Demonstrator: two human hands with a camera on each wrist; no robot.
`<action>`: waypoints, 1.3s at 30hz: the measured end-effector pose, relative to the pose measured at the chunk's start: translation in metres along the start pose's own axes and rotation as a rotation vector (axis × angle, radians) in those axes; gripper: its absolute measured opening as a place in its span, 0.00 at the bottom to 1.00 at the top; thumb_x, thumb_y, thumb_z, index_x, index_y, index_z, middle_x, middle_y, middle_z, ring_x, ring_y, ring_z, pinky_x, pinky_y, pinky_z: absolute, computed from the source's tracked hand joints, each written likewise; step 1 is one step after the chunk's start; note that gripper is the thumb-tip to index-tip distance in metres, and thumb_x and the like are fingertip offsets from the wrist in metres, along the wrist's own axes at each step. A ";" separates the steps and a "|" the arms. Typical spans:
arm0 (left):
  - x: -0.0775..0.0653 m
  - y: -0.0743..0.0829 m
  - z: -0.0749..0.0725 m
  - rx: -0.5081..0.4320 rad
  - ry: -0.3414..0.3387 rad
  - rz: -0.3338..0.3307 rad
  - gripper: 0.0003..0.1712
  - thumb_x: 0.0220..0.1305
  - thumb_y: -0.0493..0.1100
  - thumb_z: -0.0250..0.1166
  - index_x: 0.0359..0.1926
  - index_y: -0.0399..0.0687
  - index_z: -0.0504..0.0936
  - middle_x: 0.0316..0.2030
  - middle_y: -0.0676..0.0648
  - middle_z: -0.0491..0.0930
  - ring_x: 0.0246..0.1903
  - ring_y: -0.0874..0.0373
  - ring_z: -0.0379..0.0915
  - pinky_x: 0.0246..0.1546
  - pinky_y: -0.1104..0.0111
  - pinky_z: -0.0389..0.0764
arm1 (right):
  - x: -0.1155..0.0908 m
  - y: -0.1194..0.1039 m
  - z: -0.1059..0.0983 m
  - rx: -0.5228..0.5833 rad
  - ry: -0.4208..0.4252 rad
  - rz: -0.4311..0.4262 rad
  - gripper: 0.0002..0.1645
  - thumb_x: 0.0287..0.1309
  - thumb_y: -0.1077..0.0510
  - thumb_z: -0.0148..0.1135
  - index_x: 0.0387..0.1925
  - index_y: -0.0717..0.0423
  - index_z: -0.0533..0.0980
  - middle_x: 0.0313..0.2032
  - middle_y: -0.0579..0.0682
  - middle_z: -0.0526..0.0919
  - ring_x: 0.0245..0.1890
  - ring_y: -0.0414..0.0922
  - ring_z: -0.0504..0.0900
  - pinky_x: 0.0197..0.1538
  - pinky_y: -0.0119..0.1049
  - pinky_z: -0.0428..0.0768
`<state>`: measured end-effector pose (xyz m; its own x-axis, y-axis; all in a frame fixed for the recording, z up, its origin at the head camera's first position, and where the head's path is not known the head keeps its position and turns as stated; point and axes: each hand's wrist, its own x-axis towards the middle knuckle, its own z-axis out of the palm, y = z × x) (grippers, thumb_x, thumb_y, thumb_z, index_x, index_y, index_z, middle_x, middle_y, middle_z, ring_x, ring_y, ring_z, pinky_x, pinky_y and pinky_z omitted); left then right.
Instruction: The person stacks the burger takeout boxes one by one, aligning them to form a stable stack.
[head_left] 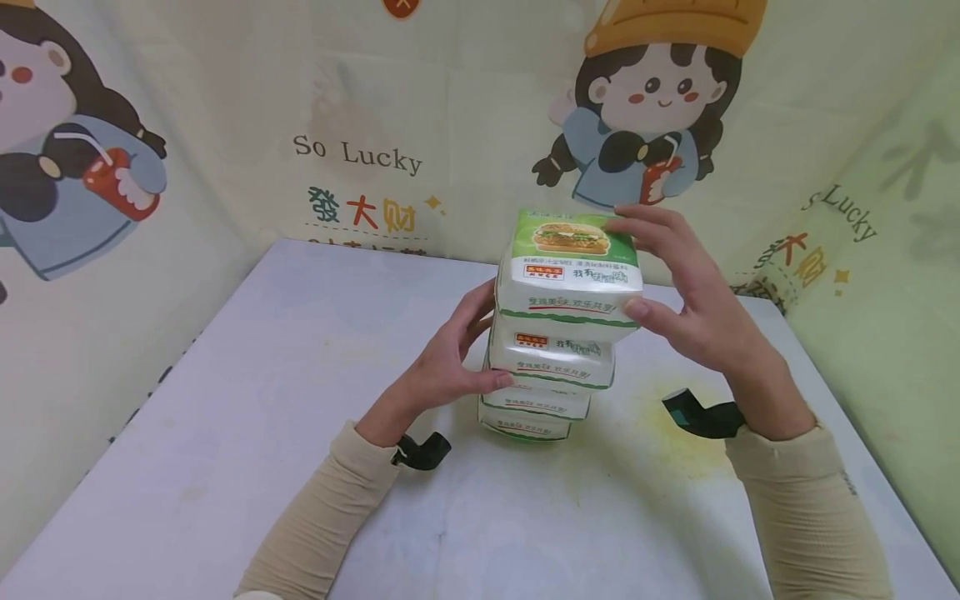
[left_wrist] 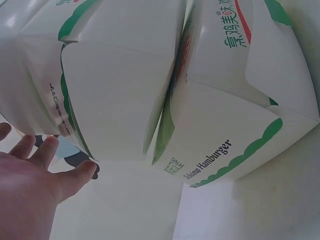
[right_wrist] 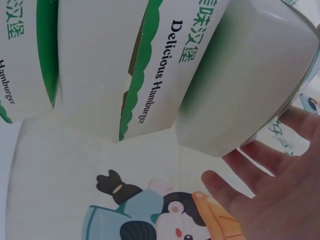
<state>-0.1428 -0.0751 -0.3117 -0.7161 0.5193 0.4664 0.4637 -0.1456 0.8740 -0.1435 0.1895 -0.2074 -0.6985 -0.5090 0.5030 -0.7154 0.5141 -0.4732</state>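
Several white and green paper hamburger boxes stand in a stack on the table. The top box (head_left: 570, 292) carries a burger picture on its lid, and the box under it (head_left: 551, 354) sits slightly offset. Lower boxes (head_left: 534, 406) show only their front edges. My left hand (head_left: 450, 354) holds the stack's left side, its thumb at the second box's front and its fingers partly hidden behind. At the right, my right hand (head_left: 697, 304) grips the top box, thumb at the front corner and fingertips on the far edge. "Delicious Hamburger" is printed on a box side (right_wrist: 165, 70) in the right wrist view.
The white table (head_left: 247, 467) extends around the stack, with a yellowish stain at its right. Behind it hangs a cream cloth (head_left: 480, 100) with cartoon figures and lettering. A black camera mount (head_left: 423, 452) sits at my left wrist, another (head_left: 705, 417) at my right.
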 end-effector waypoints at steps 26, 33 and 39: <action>-0.001 0.000 -0.001 -0.018 -0.037 -0.006 0.57 0.44 0.51 0.69 0.69 0.54 0.42 0.66 0.54 0.50 0.66 0.60 0.45 0.66 0.58 0.50 | -0.001 -0.007 0.007 0.007 -0.040 -0.012 0.38 0.46 0.54 0.59 0.62 0.41 0.60 0.65 0.44 0.53 0.62 0.41 0.55 0.48 0.27 0.72; 0.000 0.000 -0.002 -0.006 -0.037 -0.024 0.55 0.45 0.44 0.69 0.68 0.55 0.43 0.65 0.55 0.52 0.65 0.62 0.48 0.66 0.59 0.51 | 0.002 -0.010 0.009 0.022 -0.048 -0.021 0.38 0.47 0.55 0.58 0.63 0.42 0.60 0.65 0.45 0.53 0.62 0.42 0.55 0.48 0.29 0.72; 0.001 0.001 -0.002 0.028 -0.001 -0.011 0.56 0.43 0.39 0.70 0.68 0.54 0.44 0.64 0.53 0.51 0.65 0.61 0.49 0.66 0.58 0.51 | 0.003 -0.009 0.009 0.029 -0.024 -0.005 0.39 0.45 0.57 0.59 0.62 0.41 0.61 0.65 0.44 0.53 0.61 0.42 0.56 0.46 0.26 0.74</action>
<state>-0.1441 -0.0765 -0.3099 -0.7208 0.5217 0.4564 0.4702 -0.1158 0.8749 -0.1392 0.1773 -0.2088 -0.6948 -0.5279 0.4885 -0.7190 0.4911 -0.4918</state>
